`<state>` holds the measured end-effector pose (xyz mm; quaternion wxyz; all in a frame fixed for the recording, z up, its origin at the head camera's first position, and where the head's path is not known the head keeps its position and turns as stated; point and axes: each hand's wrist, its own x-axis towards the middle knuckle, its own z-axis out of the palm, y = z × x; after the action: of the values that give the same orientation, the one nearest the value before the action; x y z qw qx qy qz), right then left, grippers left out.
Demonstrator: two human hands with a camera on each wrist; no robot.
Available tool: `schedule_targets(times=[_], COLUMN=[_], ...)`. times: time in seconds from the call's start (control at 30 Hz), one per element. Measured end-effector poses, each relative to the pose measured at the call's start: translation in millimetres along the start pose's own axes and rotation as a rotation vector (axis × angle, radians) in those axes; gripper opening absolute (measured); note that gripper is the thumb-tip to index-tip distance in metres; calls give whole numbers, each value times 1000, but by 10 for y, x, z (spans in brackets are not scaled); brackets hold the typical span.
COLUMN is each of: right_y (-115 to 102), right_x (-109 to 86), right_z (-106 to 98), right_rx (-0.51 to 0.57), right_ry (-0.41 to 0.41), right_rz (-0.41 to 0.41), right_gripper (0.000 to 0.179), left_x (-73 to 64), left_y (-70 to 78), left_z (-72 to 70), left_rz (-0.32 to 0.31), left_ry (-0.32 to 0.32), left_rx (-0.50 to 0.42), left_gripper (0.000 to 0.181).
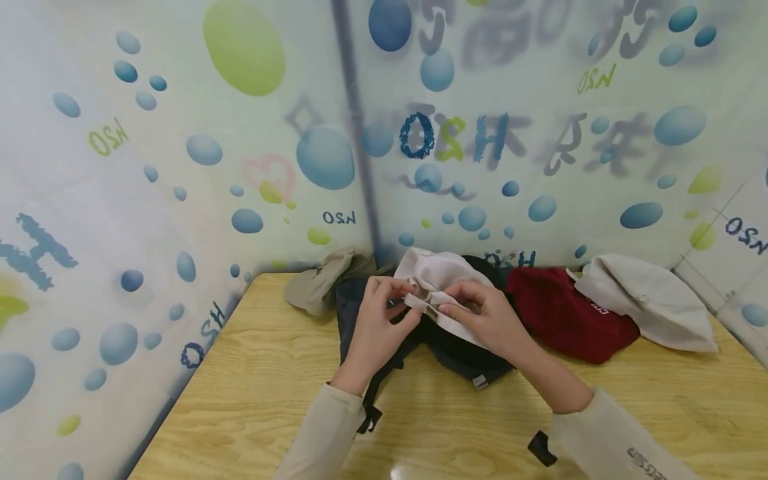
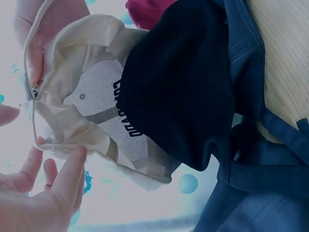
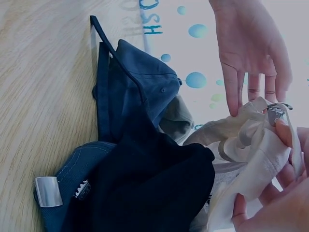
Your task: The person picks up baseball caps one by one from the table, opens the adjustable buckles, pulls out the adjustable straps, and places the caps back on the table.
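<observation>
Both hands hold a white cap [image 1: 447, 267] near its back opening, above the dark caps. My left hand [image 1: 384, 327] pinches the thin white strap [image 1: 415, 301] beside the opening, thumb and fingers close together. Opposite it, my right hand [image 1: 489, 319] grips the cap's edge with thumb and fingers. A small metal buckle [image 3: 275, 113] sits on the strap by the right fingertips in the right wrist view. The cap's inside shows a pale lining [image 2: 72, 128] in the left wrist view. Dark lettering [image 2: 126, 113] marks its front panel there.
A black cap [image 2: 178, 87] and navy caps [image 3: 140, 82] lie under and beside the hands, straps trailing on the wooden table [image 1: 264, 387]. At left is a beige cap [image 1: 315, 287]. A maroon cap [image 1: 564, 320] and a light grey cap [image 1: 654, 307] lie to the right.
</observation>
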<state>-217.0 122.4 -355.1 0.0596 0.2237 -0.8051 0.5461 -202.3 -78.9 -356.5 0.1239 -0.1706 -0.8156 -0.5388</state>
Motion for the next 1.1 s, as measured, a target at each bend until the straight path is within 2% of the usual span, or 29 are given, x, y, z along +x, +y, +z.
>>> schedule_targets(times=[0.43, 0.73, 1.0, 1.1], right_y=[16, 28, 14, 10], right_x=[-2, -22, -52, -63], right_z=[-1, -17, -79, -93], right_rx=[3, 33, 15, 5], right_ry=[1, -13, -17, -7], right_rz=[-14, -34, -12, 1], right_gripper=[8, 8, 8, 8], left_x=[39, 58, 92, 86], left_y=[-56, -100, -174, -179], left_z=[30, -12, -107, -138], left_rz=[38, 16, 0, -14], left_ry=[53, 86, 155, 158], left_rx=[23, 30, -15, -47], left_gripper=[13, 12, 11, 11])
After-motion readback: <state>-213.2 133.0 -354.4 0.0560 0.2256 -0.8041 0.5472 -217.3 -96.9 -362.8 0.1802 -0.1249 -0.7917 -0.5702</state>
